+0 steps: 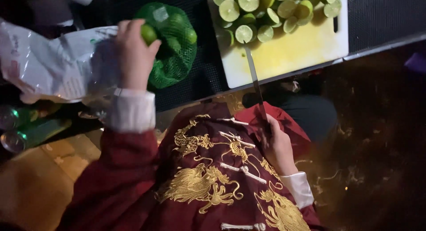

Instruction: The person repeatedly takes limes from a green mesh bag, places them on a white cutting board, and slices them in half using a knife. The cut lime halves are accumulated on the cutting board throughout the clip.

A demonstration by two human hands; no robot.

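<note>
My left hand (132, 53) is raised over the dark counter and grips a whole green lime (148, 33), right beside a green mesh bag (173, 49) with more limes inside. My right hand (277, 144) hangs low near my red embroidered jacket and holds a knife (254, 78) by the handle. Its long blade points up toward a white cutting board (301, 49). Several halved limes (266, 11) are piled on the far part of that board.
A crinkled clear plastic bag (53, 64) lies at the left. Green glass bottles (26, 129) lie below the counter edge at lower left. A dark floor with debris spreads at the right.
</note>
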